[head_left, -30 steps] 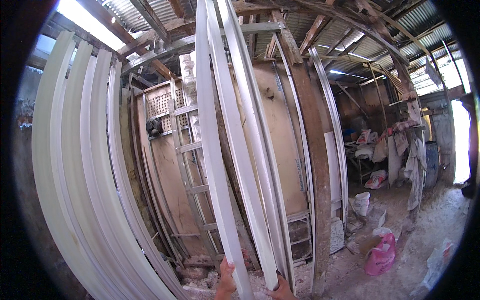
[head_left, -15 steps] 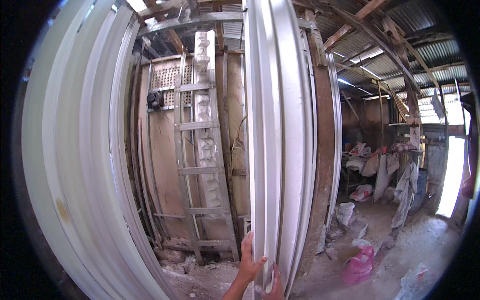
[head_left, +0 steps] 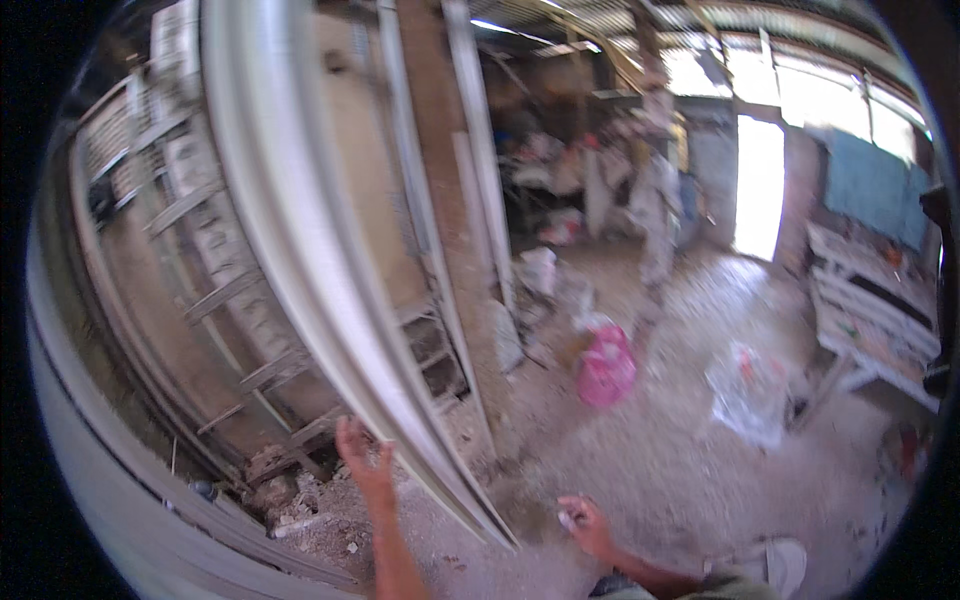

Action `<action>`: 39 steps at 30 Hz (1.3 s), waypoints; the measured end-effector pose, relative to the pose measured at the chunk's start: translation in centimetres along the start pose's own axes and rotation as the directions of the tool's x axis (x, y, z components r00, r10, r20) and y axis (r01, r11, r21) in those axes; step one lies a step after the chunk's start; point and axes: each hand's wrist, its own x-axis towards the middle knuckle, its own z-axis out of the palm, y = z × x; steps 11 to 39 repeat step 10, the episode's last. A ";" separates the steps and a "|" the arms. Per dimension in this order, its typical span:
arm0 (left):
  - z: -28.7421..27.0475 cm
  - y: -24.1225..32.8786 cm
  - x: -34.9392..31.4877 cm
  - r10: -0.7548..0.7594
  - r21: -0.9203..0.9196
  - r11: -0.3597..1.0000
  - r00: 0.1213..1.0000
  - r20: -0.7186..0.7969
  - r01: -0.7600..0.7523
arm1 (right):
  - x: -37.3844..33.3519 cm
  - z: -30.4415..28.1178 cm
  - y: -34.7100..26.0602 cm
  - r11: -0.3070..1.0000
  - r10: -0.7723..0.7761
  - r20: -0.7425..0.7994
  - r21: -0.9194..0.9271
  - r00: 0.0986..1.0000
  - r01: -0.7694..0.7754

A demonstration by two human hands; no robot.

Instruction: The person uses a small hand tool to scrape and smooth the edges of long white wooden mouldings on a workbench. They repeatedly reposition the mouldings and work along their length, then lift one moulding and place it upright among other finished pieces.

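A tall white ribbed moulding strip [head_left: 345, 270] slants from the upper left down to the middle of the floor, blurred by motion. My left hand [head_left: 368, 462] is raised at its left edge, fingers apart and thumb close to the strip; whether it touches is unclear. To the right of the strip's lower end, my right hand [head_left: 590, 528] is apart from it, fingers curled in. Something small and whitish shows at those fingertips, too blurred to name.
A ladder [head_left: 215, 295] leans at the left wall, and long pale strips [head_left: 130, 460] run along the left edge. A wooden post [head_left: 450, 200] stands behind the moulding. On the dusty floor lie a pink bag [head_left: 607, 368] and a clear plastic bag [head_left: 750, 395]; a worn bench [head_left: 870, 310] is at right.
The view has turned right and down. My right hand has left the moulding and moved off to the right. The strip now appears tilted, and my left hand stays beside it.
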 end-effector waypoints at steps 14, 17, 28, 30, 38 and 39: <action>1.9 -8.2 -12.7 -0.512 -0.017 0.848 0.811 -0.283 0.529 | 1.0 -16.2 6.1 0.996 0.058 0.080 -0.073 0.995 -0.052; 1.9 -8.2 -12.7 -0.512 -0.017 0.848 0.811 -0.283 0.529 | 1.0 -16.2 6.1 0.996 0.058 0.080 -0.073 0.995 -0.052; 1.9 -8.2 -12.7 -0.512 -0.017 0.848 0.811 -0.283 0.529 | 1.0 -16.2 6.1 0.996 0.058 0.080 -0.073 0.995 -0.052; 1.9 -8.2 -12.7 -0.512 -0.017 0.848 0.811 -0.283 0.529 | 1.0 -16.2 6.1 0.996 0.058 0.080 -0.073 0.995 -0.052; 1.9 -8.2 -12.7 -0.512 -0.017 0.848 0.811 -0.283 0.529 | 1.0 -16.2 6.1 0.996 0.058 0.080 -0.073 0.995 -0.052; 1.9 -8.2 -12.7 -0.512 -0.017 0.848 0.811 -0.283 0.529 | 1.0 -16.2 6.1 0.996 0.058 0.080 -0.073 0.995 -0.052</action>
